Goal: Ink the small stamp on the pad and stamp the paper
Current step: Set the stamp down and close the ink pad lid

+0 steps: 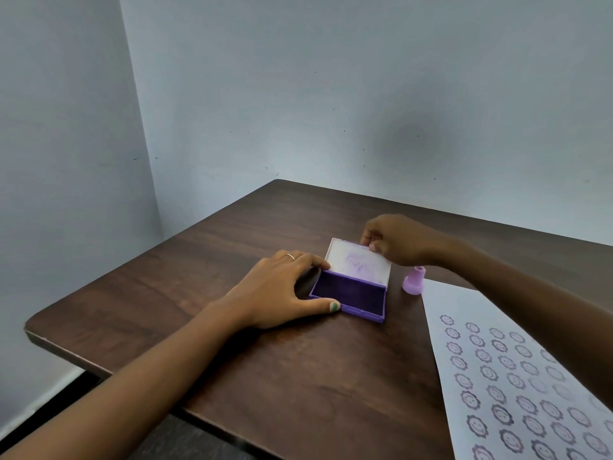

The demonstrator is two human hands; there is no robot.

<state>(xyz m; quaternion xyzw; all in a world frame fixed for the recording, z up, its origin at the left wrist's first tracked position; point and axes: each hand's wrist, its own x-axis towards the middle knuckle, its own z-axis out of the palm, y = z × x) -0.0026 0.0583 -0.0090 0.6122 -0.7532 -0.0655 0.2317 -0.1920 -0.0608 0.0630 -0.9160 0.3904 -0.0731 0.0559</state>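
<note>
A purple ink pad case lies on the dark wooden table with its clear lid raised. My left hand grips the case's left end, thumb on the front edge. My right hand pinches the lid's far top edge. The small pink stamp stands upright just right of the case, untouched. A white paper with several rows of purple smiley stamp marks lies at the right, partly under my right forearm.
Pale walls meet in a corner behind the table. The table's left edge and near edge drop off to a dark floor. Bare tabletop lies to the left of the case and in front of it.
</note>
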